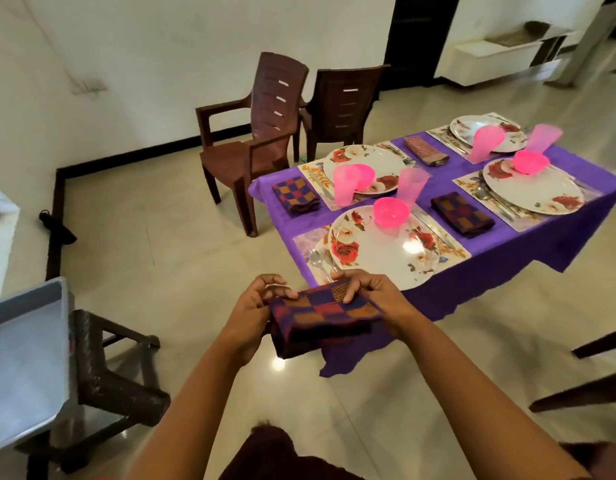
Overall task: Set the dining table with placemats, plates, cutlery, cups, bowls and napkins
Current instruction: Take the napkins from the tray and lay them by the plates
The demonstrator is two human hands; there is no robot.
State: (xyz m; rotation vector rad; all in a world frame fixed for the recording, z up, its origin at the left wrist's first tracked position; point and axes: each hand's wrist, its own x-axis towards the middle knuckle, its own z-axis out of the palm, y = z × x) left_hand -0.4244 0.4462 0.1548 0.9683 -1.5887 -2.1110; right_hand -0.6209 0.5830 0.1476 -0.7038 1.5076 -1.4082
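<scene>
Both hands hold a folded checked napkin [320, 318] in the air, just in front of the table's near corner. My left hand [254, 310] grips its left end and my right hand [372, 292] pinches its top right edge. The table wears a purple cloth [528, 251] with several place settings. The nearest floral plate [379, 251] lies on a placemat [308, 237] with a pink bowl [391, 211], a pink cup [412, 185] and cutlery [320, 259]. Folded napkins lie by three settings: one [296, 195], another [462, 214] and a third [426, 150].
Two brown plastic chairs [261, 133] stand on the table's far side. A metal tray [22, 358] rests on a dark stool [116, 375] at my left. Dark chair legs [583, 389] jut in at the right. Tiled floor lies between me and the table.
</scene>
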